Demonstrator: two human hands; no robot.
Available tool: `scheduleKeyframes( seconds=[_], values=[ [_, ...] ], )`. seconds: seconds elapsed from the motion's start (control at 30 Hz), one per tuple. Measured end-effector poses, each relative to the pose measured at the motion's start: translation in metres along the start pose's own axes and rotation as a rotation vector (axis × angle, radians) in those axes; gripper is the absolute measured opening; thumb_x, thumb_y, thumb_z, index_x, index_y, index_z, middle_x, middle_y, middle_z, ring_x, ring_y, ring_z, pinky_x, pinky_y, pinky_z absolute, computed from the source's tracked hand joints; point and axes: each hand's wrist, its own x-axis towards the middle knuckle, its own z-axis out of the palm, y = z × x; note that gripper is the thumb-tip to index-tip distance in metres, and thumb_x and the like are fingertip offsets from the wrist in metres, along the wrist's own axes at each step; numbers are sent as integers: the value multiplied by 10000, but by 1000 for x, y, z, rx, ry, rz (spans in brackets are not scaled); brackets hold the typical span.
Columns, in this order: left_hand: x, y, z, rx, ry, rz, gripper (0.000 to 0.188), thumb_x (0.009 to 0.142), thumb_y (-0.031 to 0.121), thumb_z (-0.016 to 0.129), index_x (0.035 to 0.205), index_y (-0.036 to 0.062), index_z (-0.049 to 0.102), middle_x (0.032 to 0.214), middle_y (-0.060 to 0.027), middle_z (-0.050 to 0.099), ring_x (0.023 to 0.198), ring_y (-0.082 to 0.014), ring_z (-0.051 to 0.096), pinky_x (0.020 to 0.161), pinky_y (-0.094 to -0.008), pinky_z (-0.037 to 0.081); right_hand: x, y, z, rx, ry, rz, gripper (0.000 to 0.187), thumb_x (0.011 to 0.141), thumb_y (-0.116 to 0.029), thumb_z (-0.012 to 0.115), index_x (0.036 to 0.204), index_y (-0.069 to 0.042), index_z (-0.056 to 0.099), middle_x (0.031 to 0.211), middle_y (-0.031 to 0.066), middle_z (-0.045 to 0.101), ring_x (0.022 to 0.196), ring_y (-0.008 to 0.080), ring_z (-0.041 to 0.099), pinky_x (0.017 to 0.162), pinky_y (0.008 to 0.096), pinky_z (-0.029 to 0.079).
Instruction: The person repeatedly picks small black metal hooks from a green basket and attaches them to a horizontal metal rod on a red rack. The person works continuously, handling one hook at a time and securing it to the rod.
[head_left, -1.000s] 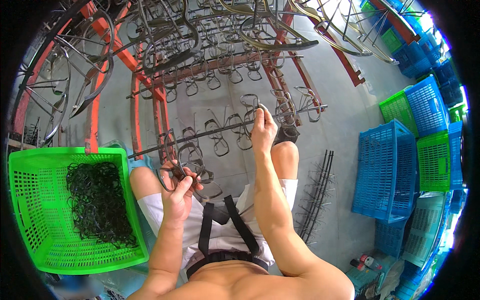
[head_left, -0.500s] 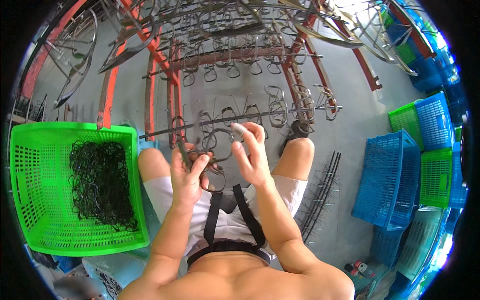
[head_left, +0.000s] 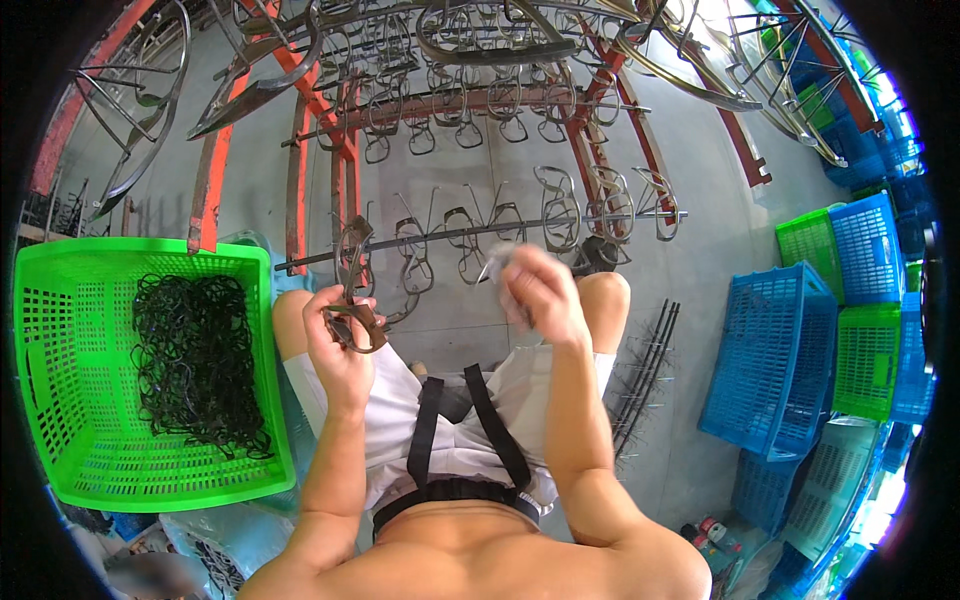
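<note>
Head view: dark looped frames are being clamped in the left hand near a green perforated basket. Blurred, the right hand is hovering near a rod where similar frames are hanging; whether it is gripping anything, I cannot tell.

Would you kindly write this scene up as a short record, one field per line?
Left hand: holding dark looped frames
Right hand: raised near a long rod, blurred; anything held is unclear
Rod load: hung frames spread along it
Beyond: red rack with further rows hanging
Left side: large green basket containing a dark tangled heap
Right side: blue crates and green crates
Floor: pronged rods lying to the right
</note>
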Motion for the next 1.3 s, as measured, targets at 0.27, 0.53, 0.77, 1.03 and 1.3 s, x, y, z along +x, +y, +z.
scheduleKeyframes(
  seconds=[0.27,0.53,0.77,1.03,1.3],
  values=[
    [-13,8,2,-234,-237,-327,354,884,25,504,1223,24,402,1025,-137,600,923,-203,617,587,-280,576,88,61,25,164,964,-239,218,918,-129,432,1055,17,518,558,0,438,424,65,384,389,244,329],
    [-13,11,-6,-366,-262,-417,285,887,57,505,1159,28,428,923,-134,615,873,-219,632,499,-267,555,94,58,29,184,870,-179,214,943,-202,461,909,-7,543,560,-31,400,434,53,367,383,239,309],
    [-9,17,-11,-18,-209,-397,236,909,162,514,1086,8,490,806,-84,607,669,-137,630,355,-188,411,100,68,35,140,980,-227,216,938,-224,466,895,-30,548,538,-30,398,411,58,387,338,231,297],
    [-4,-27,-39,304,-279,74,171,917,163,511,1016,25,527,979,-63,560,749,-108,600,389,-169,426,97,65,33,23,857,-228,219,940,-218,467,912,-30,577,539,-36,390,409,58,391,356,226,319],
    [-3,6,-40,-194,-285,-459,153,905,149,532,972,48,438,1067,-83,508,689,-77,530,330,-158,396,94,66,39,-459,899,-270,240,924,-213,490,934,9,581,520,70,433,436,149,418,435,313,368]
  ],
)
